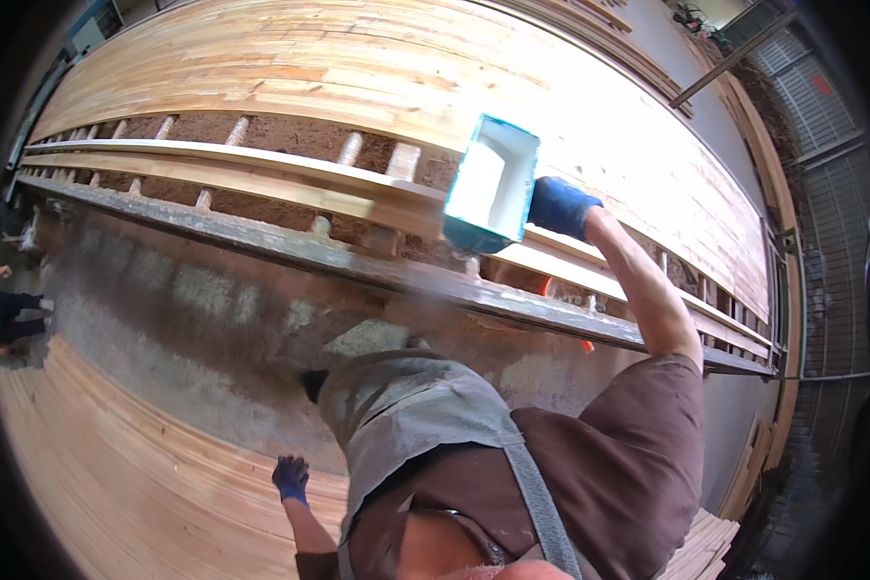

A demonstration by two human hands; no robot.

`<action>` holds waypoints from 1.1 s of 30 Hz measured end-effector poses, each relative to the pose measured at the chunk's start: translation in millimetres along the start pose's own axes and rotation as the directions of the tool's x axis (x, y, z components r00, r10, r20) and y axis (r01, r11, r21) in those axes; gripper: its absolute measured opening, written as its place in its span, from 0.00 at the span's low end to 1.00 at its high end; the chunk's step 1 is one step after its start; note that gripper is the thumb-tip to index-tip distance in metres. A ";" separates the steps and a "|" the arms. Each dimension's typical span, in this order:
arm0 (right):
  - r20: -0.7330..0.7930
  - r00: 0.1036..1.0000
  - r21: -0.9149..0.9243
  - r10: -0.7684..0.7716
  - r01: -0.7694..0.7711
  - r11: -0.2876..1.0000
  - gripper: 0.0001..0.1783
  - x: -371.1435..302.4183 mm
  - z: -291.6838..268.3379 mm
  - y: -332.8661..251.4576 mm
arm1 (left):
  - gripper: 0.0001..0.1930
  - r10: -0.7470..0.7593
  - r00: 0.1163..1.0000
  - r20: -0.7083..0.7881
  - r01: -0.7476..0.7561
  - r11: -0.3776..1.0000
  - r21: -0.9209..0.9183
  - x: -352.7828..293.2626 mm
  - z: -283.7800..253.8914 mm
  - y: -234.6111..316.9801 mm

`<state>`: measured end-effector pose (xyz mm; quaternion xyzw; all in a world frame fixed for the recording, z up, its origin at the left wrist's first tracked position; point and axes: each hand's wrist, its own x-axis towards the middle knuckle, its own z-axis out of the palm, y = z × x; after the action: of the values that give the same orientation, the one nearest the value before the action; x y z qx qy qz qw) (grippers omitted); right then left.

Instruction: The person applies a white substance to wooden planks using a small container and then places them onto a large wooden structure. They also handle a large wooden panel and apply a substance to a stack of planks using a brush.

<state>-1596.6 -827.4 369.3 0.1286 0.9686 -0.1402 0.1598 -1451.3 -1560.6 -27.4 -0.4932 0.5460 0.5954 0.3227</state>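
Observation:
A teal rectangular tub (491,184) with a pale interior is tilted over the front edge of the wooden panel (358,68). My right hand (559,205), in a blue glove, grips the tub by its right side, with that arm stretched out. Glare hides what lies inside, if anything. Lower left, my left hand (291,478), also in a blue glove, hangs beside my body with fingers slightly apart and nothing in it. Under the tub, narrow wooden strips (309,177) run along the rollers (351,148).
A long dusty rail (358,266) borders the roller bed in front of me. Stacked wooden strips (116,464) lie at lower left, and more boards (599,14) lie beyond the panel. At the far left edge another person (14,314) is partly visible. Metal mesh (846,222) stands on the right.

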 end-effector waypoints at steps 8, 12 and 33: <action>0.005 0.999 0.091 0.039 -0.039 0.995 0.12 -163.1 3.7 227.0 | 0.16 0.688 0.575 0.442 -0.795 0.598 0.103 -166.1 274.7 -6.2; 0.099 0.973 0.121 0.208 -0.219 0.968 0.14 -221.9 -7.6 297.9 | 0.17 0.707 0.529 0.469 -0.826 0.557 0.092 -189.0 326.8 -106.5; -0.049 0.989 -0.032 -0.142 0.140 0.990 0.11 -564.5 12.4 828.1 | 0.11 0.670 0.654 0.352 -0.757 0.586 0.291 -399.5 564.0 -614.4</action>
<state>-832.8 -178.6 362.2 0.0610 0.9810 -0.1339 0.1267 -894.9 -832.5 97.4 -0.0868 0.7745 0.5920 0.2056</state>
